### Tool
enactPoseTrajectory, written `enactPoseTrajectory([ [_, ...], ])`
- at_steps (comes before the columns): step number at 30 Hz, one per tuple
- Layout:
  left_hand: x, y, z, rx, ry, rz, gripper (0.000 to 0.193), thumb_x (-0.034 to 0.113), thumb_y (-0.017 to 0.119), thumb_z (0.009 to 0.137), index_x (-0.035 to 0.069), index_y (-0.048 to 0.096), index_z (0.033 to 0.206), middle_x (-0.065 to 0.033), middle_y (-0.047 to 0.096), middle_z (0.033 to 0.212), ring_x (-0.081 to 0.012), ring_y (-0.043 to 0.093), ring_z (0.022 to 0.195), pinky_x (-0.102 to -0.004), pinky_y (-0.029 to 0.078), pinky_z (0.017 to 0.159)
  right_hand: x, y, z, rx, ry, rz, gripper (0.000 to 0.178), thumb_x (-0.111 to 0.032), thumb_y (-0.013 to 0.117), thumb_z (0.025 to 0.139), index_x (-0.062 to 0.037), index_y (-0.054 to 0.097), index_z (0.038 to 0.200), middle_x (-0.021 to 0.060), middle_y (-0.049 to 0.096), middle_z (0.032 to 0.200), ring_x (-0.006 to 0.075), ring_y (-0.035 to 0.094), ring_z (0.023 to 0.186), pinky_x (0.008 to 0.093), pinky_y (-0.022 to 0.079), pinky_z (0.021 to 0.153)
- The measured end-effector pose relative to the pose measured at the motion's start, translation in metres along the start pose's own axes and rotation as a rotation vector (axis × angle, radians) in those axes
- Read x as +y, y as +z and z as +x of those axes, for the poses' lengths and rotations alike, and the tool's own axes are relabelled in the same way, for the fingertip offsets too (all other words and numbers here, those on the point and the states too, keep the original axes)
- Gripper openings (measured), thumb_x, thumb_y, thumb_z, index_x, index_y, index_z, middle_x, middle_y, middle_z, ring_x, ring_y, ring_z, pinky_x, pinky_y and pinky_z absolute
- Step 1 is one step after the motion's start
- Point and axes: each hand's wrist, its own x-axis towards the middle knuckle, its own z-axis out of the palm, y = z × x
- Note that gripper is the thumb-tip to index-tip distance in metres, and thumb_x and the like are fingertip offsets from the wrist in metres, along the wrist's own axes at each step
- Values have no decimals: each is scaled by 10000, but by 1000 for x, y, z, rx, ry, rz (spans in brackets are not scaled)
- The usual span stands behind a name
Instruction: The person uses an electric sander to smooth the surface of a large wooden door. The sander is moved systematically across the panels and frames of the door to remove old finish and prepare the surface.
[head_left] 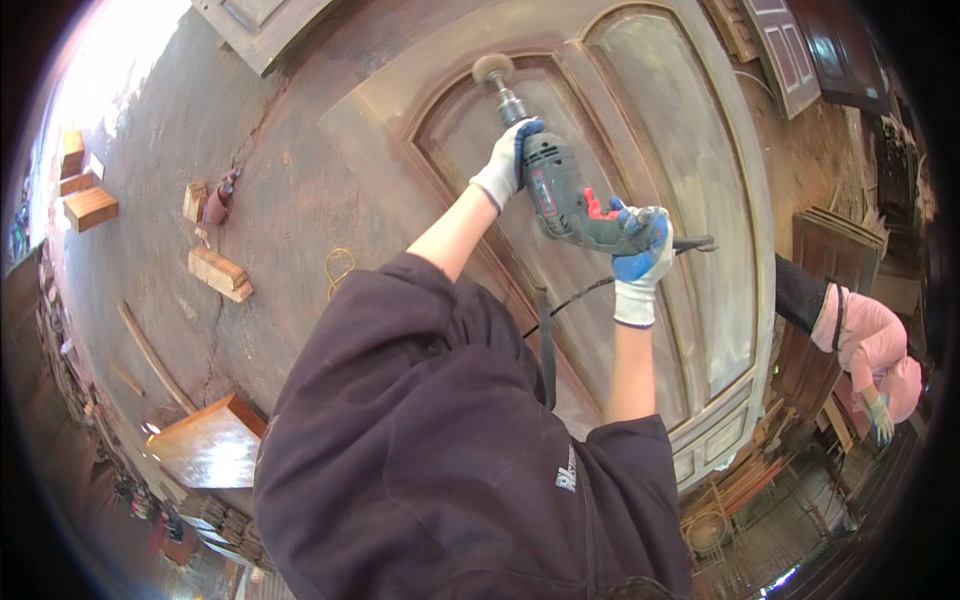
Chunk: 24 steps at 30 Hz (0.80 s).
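Observation:
Both my hands grip a dark power drill (pixel 557 182) with a red trigger. Its chuck holds a round, tan buffing wheel (pixel 493 68), which is at the arched moulding of a large wooden door panel (pixel 705 190). My left hand (pixel 508 165), in a white and blue glove, closes around the drill's front end behind the chuck. Gloved the same way, my right hand (pixel 643 250) wraps the rear handle by the trigger. A dark power cord (pixel 580 292) trails below the drill across the door. I cannot tell whether the wheel is spinning.
Wood blocks (pixel 218 272) and a reddish-brown tool (pixel 218 203) lie on the floor to the left, near a wooden stick (pixel 155 355). Another person in pink (pixel 868 345) bends over at the right, near stacked panels (pixel 835 245). A further door panel (pixel 262 25) lies at the top.

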Motion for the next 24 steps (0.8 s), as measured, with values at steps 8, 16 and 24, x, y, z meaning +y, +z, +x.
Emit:
enactPoseTrajectory([
  [8,-15,22,33,33,-82,509,229,261,681,814,104,584,949,-61,626,778,-198,619,650,-371,543,619,40,-20,-56,283,-126,300,264,-299,491,945,-92,495,781,38,524,715,208,558,774,503,362,1025],
  [16,-100,23,0,14,-322,898,297,313,733,749,58,655,878,-21,601,736,-131,553,635,-299,467,600,46,-15,-166,676,-278,323,271,-300,463,950,-102,489,767,37,509,715,203,537,775,496,335,1053],
  [24,-68,55,-43,39,-585,915,247,350,633,833,106,599,855,-37,632,688,-165,602,551,-311,513,546,64,52,-171,801,-362,302,172,-187,500,947,-70,505,822,39,554,756,182,560,793,472,368,1039],
])
